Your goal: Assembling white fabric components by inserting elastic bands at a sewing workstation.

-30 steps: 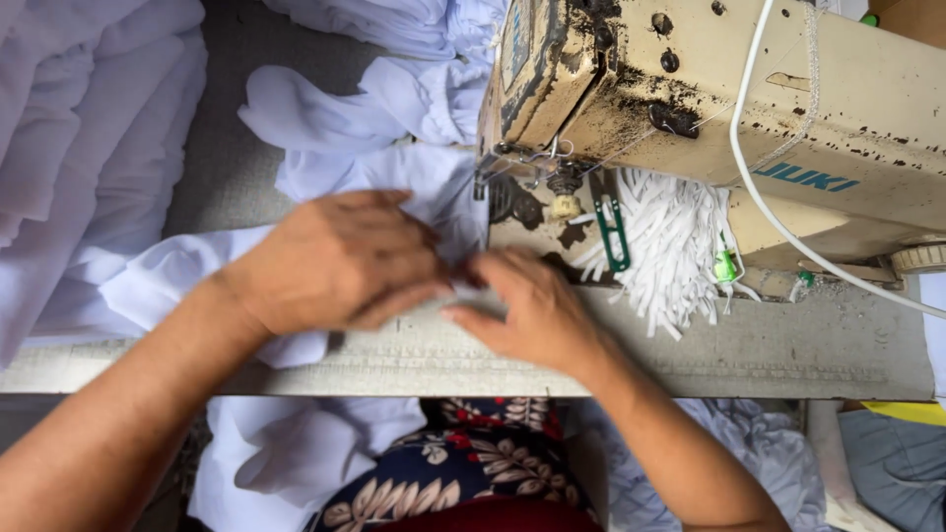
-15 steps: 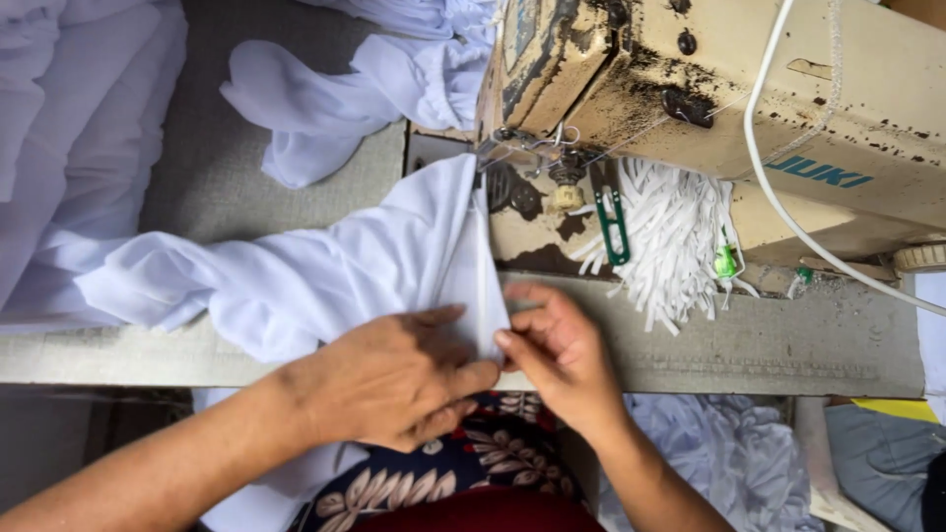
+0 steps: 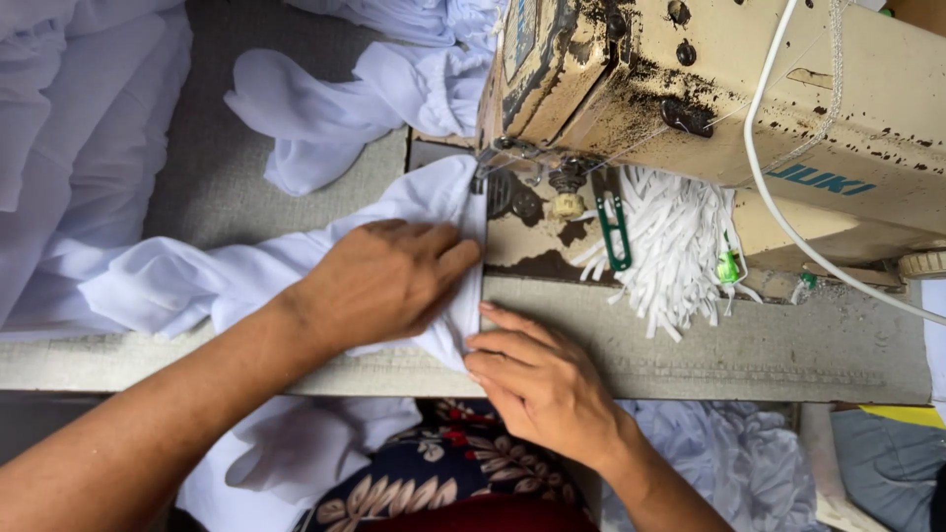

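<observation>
White fabric piece (image 3: 296, 271) lies flat on grey woven tabletop (image 3: 788, 345), its edge running up under the worn cream sewing machine (image 3: 749, 108). Left hand (image 3: 379, 281) grip released, palm pressing the cloth; right hand (image 3: 537, 379) fingertips pinching the near folded corner. Beside it: bundle of white strips (image 3: 675, 241), green snips (image 3: 616, 232), white cable (image 3: 778, 197). More soft white cloth (image 3: 335, 108) heaped behind and left.

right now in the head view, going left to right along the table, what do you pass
white cloth pile → left hand flat on the white fabric → right hand at the fabric's folded edge → green snips → bundle of white strips → white cable
</observation>
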